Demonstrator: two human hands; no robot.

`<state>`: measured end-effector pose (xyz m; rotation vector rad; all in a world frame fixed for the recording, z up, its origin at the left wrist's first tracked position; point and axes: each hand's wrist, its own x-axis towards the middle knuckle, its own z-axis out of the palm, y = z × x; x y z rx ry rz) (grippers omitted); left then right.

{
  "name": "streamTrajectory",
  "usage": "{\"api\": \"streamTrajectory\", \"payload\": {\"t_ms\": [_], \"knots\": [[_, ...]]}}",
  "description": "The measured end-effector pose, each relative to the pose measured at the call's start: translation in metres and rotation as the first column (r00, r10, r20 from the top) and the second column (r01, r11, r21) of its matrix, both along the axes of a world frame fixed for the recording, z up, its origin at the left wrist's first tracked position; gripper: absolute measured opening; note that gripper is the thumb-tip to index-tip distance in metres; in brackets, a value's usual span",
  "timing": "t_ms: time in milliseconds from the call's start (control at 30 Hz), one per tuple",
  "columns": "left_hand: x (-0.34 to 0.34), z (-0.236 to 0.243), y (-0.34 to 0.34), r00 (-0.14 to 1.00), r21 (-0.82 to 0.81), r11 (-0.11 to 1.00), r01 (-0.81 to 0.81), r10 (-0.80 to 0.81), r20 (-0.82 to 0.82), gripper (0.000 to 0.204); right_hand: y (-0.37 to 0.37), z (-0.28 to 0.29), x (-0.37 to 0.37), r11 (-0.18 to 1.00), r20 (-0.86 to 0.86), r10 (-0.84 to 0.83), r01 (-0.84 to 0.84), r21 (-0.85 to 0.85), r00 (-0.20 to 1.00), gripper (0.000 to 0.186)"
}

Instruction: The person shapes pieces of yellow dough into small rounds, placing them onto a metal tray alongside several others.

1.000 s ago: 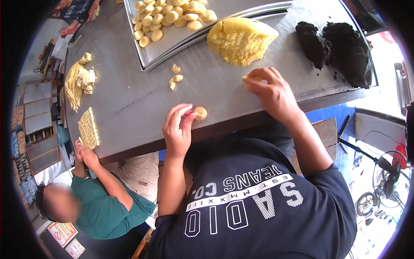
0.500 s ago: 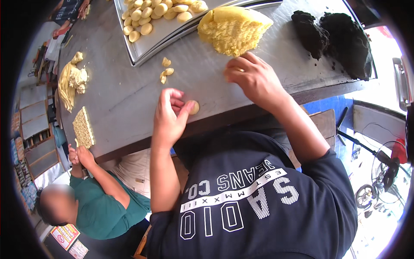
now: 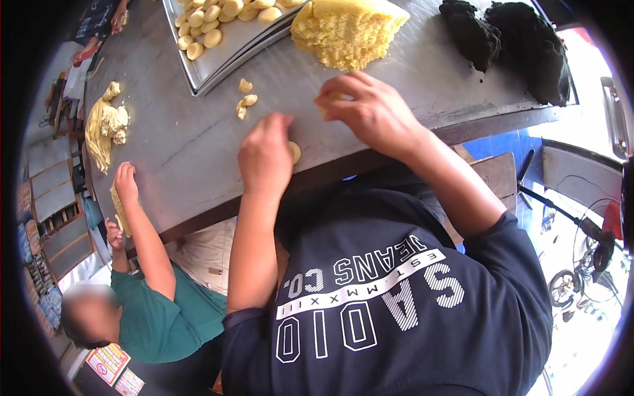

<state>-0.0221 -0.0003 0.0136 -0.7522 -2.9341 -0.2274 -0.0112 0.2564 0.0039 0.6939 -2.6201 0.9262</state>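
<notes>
1. Metal table [image 3: 198, 158]: grey and bare in the middle; every place below is given relative to it.
2. Yellow dough block [image 3: 350, 33]: sits at the table's far edge. It looks soft and crumbly, likely to tear rather than lift whole, so it is best pinched off at an edge.
3. Right hand [image 3: 370, 112]: rests on the table just in front of the block, fingers curled around a small yellow bit.
4. Left hand [image 3: 264, 158]: at the table's near edge, palm down, cupped over the dough ball.
5. Dough ball [image 3: 294, 152]: small, light, pliable by judgement; grip gently from above, since it dents easily.
</notes>
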Motion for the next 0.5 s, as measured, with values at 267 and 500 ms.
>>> {"api": "streamTrajectory", "payload": {"t_ms": [267,500], "knots": [[0.037,-0.011,-0.058,0.959,0.606,0.795,-0.019,-0.156,0.236,0.032,0.017,-0.001,0.002,0.973,-0.094,-0.106,0.123,0.193,0.990,0.027],[0.042,-0.005,-0.048,0.998,0.478,0.878,-0.018,0.045,-0.047,0.083,0.023,0.028,0.008,0.974,-0.005,-0.204,0.203,0.101,0.979,0.033]]}}
